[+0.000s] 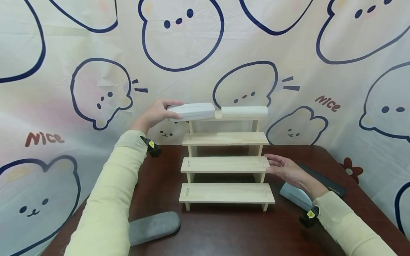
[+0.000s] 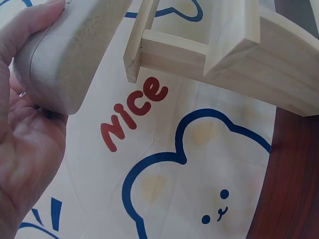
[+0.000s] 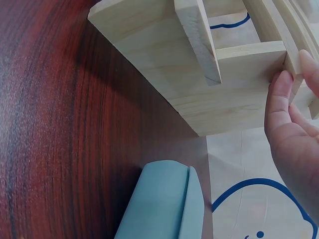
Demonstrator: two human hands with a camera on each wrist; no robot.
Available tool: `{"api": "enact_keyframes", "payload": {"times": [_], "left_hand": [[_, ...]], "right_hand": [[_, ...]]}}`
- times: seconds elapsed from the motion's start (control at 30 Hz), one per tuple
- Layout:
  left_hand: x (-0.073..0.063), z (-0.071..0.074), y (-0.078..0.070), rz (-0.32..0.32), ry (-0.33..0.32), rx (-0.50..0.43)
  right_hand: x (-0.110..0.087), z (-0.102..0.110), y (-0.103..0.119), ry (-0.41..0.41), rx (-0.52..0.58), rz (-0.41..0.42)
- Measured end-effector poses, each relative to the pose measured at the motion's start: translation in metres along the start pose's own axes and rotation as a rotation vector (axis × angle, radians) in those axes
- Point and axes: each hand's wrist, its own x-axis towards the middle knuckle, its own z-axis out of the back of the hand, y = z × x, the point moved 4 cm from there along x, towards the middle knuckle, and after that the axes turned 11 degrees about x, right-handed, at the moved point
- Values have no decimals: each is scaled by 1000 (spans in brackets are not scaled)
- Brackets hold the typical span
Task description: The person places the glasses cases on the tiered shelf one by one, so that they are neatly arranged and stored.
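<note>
My left hand (image 1: 155, 114) grips a white glasses case (image 1: 196, 111) by its left end, at the left part of the top step of a wooden stepped display rack (image 1: 224, 164). In the left wrist view, the thumb and fingers lie on opposite sides of the case (image 2: 70, 52). Whether its underside touches the board cannot be told. My right hand (image 1: 289, 173) pinches the right end of the rack's second board from the bottom, and the right wrist view shows the fingertips (image 3: 281, 84) against that board. A second white case (image 1: 244, 112) lies at the right on the top step.
A grey glasses case (image 1: 155, 227) lies front left on the dark wooden table (image 1: 230, 231), partly behind the left sleeve. Right of the rack lie a light blue case (image 1: 295, 195) and a long dark case (image 1: 333, 185), both partly behind the right arm. A printed cloth hangs behind.
</note>
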Motion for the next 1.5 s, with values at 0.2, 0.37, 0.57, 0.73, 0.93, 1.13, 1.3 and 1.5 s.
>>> {"api": "enact_keyframes", "payload": {"times": [0.2, 0.37, 0.57, 0.73, 0.93, 1.13, 1.3, 1.5], "left_hand": [[-2, -4, -10, -13, 26, -5], [6, -7, -13, -9, 35, -4], [23, -11, -1, -15, 35, -16], [26, -13, -2, -22, 34, 5], [31, -13, 1, -34, 36, -8], [32, -13, 8, -27, 29, -19], [32, -13, 10, -18, 0, -47], [32, -15, 11, -3, -26, -40]], "right_hand": [[-1, -2, 1, -3, 0, -5], [1, 0, 1, -7, -15, 0], [0, 3, 2, 1, -33, 8], [-2, 3, 3, 0, -41, 5], [-2, 2, 4, 0, -33, 5], [-1, 0, 3, 5, -30, -1], [0, -1, 2, 8, -30, -1], [1, -1, 2, 6, -28, -4]]}}
